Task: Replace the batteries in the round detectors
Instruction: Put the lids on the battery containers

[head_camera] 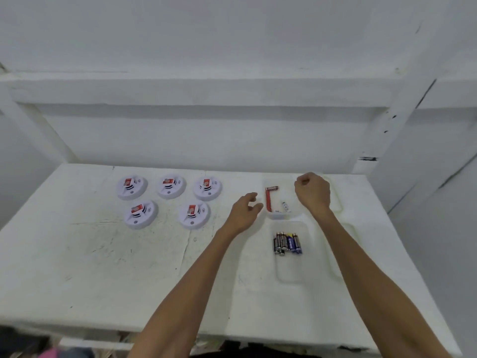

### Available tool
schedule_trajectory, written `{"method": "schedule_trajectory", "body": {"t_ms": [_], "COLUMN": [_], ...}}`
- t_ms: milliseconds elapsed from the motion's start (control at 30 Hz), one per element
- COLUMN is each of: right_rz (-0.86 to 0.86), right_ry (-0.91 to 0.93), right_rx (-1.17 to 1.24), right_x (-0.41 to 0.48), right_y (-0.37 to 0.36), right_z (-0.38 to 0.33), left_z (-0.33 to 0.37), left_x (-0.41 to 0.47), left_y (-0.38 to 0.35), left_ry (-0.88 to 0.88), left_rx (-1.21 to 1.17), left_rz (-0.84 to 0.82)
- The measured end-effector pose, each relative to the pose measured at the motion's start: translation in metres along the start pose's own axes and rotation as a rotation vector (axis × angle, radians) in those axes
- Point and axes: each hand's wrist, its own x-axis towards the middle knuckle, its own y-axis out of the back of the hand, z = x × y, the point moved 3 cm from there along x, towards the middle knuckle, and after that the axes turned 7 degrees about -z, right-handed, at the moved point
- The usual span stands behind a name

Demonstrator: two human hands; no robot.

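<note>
**Both hands hovering by the far battery tray**

Five round detectors (171, 186) are sitting on the worktop (103, 267) twd its 10 o'clock, in 2 rows: three at the back, two nearer. Each is a smooth white plastic disc w/ dark curved slots, and each is carrying a small red-and-white rectangular piece on top. The worktop is showing a matte white coat, scuffed and cracked, w/ thin dark lines running across it.

Twd 2 o'clock, two clear plastic trays w/ rounded corners are lying one behind the other. The far tray (282, 216) is holding red batteries (268, 201), slim cylinders forming an L, plus a small white battery (285, 205) at approx 3 o'clock of them. The near tray (289, 278) is holding dark batteries (280, 242) and blue batteries (294, 242), packed side by side at its far end.

The left hand (245, 208) is hovering at 9 o'clock of the far tray, just beside its rim. Its fingers are loosely curled, thumb apart, nothing in them. The right hand (312, 192) is hanging at approx 2 o'clock of that tray, knuckles up, fingers curled under. Can't tell whether it is holding anything, since the palm side is hidden. Both forearms are bare.
</note>
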Motion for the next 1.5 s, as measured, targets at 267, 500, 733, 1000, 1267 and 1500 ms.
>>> {"method": "schedule_trajectory", "body": {"t_ms": [267, 500, 733, 1000, 1267, 1500], "right_rz": [-0.236, -0.232, -0.126, -0.199, -0.143, -0.211], "right_ry": [-0.444, -0.374, 0.038, 0.319, 0.253, -0.11], "right_rx": [-0.379, -0.077, -0.065, -0.444, -0.251, 0.077], "right_x": [0.021, 0.025, -0.007, -0.059, -0.051, -0.032], "right_y": [0.043, 0.051, 0.04, -0.025, -0.029, -0.02], "right_z": [0.097, 0.107, 0.029, -0.015, -0.004, 0.019], "left_z": [0.016, 0.019, 0.031, 0.025, 0.007, 0.009], "left_x": [0.017, 0.03, 0.037, 0.048, 0.059, 0.061], "left_y": [-0.029, -0.028, -0.024, -0.012, -0.008, -0.009], "left_ry": [0.1, 0.133, 0.176, 0.304, 0.208, 0.23], "left_rx": [-0.099, -0.077, -0.299, -0.601, -0.482, -0.586], "left_rz": [0.116, 0.118, 0.069, -0.007, 0.005, 0.047]}}
